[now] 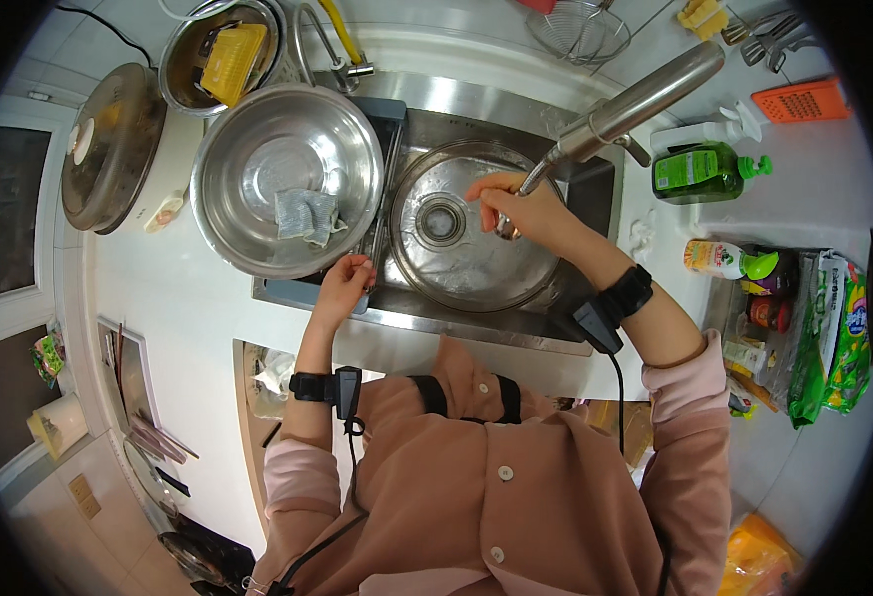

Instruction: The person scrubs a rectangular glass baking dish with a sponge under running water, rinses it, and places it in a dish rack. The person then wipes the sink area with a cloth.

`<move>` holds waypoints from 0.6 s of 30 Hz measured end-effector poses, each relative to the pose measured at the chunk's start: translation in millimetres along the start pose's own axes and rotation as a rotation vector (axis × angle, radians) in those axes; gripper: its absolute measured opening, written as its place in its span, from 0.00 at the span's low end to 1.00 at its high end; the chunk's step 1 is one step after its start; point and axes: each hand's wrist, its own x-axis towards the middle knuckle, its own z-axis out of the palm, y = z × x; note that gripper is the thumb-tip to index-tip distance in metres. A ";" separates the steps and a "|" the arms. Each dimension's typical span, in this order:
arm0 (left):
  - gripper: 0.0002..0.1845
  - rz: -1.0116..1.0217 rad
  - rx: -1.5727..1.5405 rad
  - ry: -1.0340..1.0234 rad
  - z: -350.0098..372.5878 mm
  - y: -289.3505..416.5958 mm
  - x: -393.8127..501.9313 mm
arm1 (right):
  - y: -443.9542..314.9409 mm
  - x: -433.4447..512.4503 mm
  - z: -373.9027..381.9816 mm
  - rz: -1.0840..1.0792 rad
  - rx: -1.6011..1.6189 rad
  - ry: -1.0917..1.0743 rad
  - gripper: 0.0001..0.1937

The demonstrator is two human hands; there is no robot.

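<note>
My right hand (529, 212) is over the sink basin (473, 276), its fingers curled around the flexible metal hose and spray head (507, 226) of the pull-out faucet (615, 112). My left hand (347, 281) has its fingers bent by the lower right rim of a large stainless steel bowl (257, 149); whether it touches the rim I cannot tell, and no object shows in it. The bowl rests over a grey rack at the sink's left side. Inside it lies a folded grey-white scouring cloth (306, 216).
Behind the bowl stand a small tap (343, 71) and a metal pot (175, 71) holding a yellow plastic tray (235, 63). A lidded cooker (116, 149) is at the left. Green dish soap (697, 173), a white spray bottle (697, 134) and an orange grater (801, 100) are at the right.
</note>
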 end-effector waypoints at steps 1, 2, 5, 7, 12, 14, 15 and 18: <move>0.15 0.017 0.006 -0.011 1.0 -0.4 1.4 | -2.0 -3.5 -1.1 0.039 -0.026 0.001 0.11; 0.15 0.020 -0.016 -0.023 1.8 -0.2 3.0 | -4.1 -6.5 -2.5 0.079 -0.057 0.005 0.11; 0.14 0.027 -0.006 -0.027 5.3 1.4 9.1 | -9.0 -13.6 -7.4 0.144 -0.120 -0.014 0.11; 0.14 0.011 -0.018 -0.035 6.1 2.9 13.0 | -11.2 -17.5 -10.8 0.197 -0.151 -0.021 0.11; 0.14 0.028 -0.016 -0.055 8.4 3.0 19.5 | -15.3 -21.5 -18.2 0.219 -0.267 -0.038 0.11; 0.14 0.023 -0.048 -0.059 9.6 2.4 21.0 | -16.8 -23.4 -22.1 0.219 -0.341 -0.026 0.11; 0.14 0.038 -0.017 -0.056 10.2 2.2 21.5 | -17.3 -23.9 -23.7 0.221 -0.393 -0.008 0.11; 0.14 0.038 -0.031 -0.057 12.4 2.7 21.7 | -18.4 -25.0 -30.3 0.227 -0.539 0.044 0.12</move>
